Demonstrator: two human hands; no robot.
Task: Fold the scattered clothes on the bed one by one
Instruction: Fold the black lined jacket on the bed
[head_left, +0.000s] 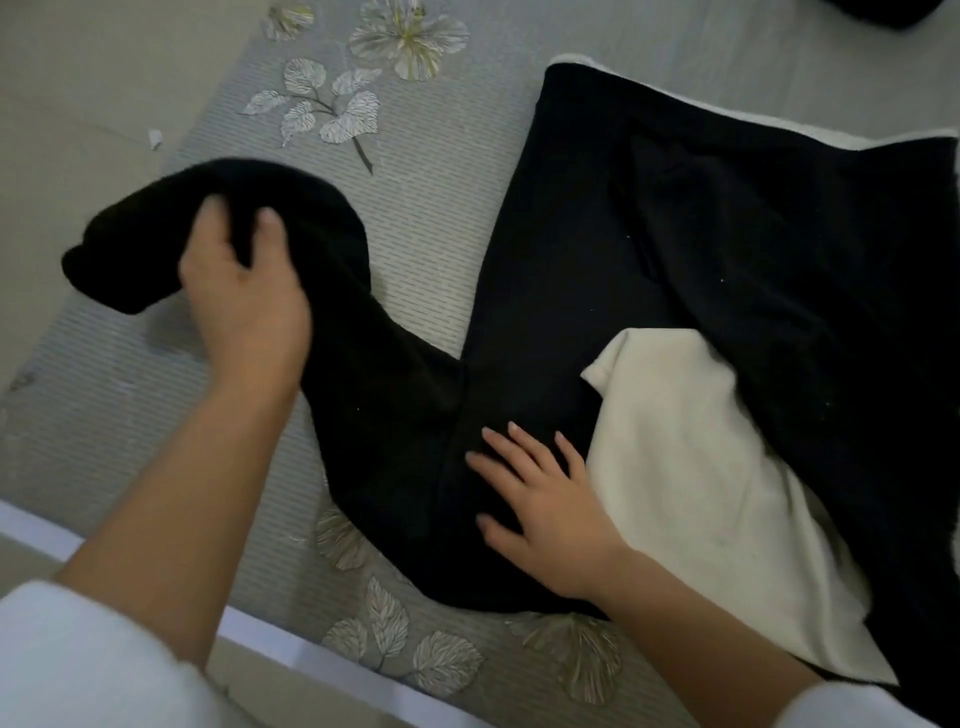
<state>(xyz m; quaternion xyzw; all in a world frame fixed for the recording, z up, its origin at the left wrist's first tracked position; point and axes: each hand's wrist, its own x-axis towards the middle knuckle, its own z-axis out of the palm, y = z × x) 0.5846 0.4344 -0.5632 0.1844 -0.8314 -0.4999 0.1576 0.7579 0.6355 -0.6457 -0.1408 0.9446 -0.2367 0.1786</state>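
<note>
Black garment (701, 249) w/ cream lining (691, 467) lies spread on the bed (426, 218), covering the right half of the mattress and running off the right edge of view. Its body is flat; lining shows as a cream panel nr the front-right and as a thin strip along the far hem.

One black sleeve (322, 291) runs left from the body toward the bed's left edge. Left hand (244, 296) is clenched on that sleeve nr the cuff end, fingers (270, 218) curled over the bunched fabric, lifting it a bit off the cover; sleeve end droops past the hand.

Right hand (540, 499) rests flat on the black cloth nr the front edge of the bed, fingers spread and released, grasping nothing, just beside the cream panel.

Grey bed cover has leaf & flower print at the far-left and front edge. Another dark item (883, 15) sits at the far-right corner, mostly cut off. White sleeves on both arms.
</note>
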